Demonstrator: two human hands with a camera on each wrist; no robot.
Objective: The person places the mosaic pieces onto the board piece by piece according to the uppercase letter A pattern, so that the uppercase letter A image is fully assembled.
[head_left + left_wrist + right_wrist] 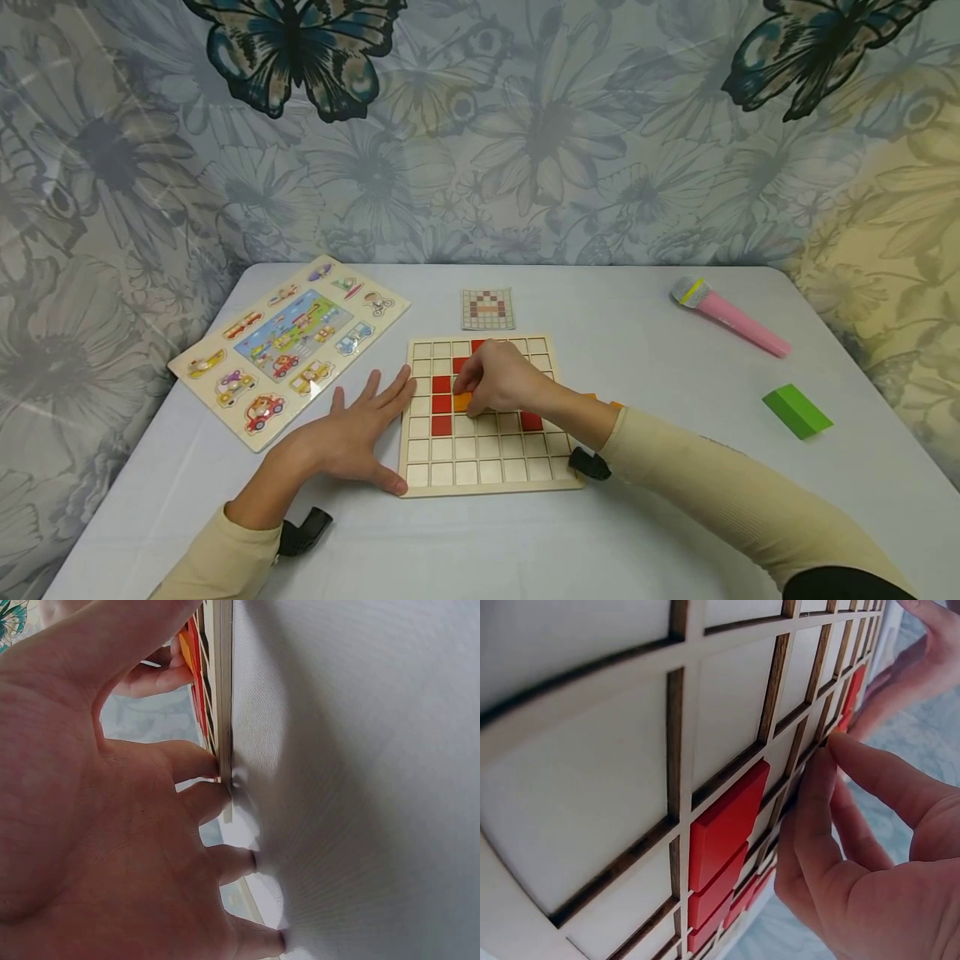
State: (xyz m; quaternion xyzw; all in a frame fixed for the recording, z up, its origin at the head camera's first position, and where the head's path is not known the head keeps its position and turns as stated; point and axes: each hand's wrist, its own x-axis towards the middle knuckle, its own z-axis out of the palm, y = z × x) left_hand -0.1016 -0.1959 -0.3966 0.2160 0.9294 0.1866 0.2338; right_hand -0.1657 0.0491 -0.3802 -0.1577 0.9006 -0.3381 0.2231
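A wooden grid board (490, 473) lies flat on the white table, with red square tiles (442, 403) set in several of its cells. My right hand (501, 377) is over the middle of the board and pinches an orange tile (462, 402) between thumb and fingers, just right of the red column. In the right wrist view the fingertips touch the grid, and the red tiles (730, 821) stand slightly above the cell walls. My left hand (358, 437), fingers spread, rests against the board's left edge; the left wrist view shows its fingertips touching that edge and the tabletop.
Behind the board lies a small pattern card (487, 309). A vehicle picture puzzle (292, 350) is at the left. A pink toy microphone (738, 320) and a green block (797, 411) lie at the right. More orange pieces (590, 396) show partly behind my right forearm.
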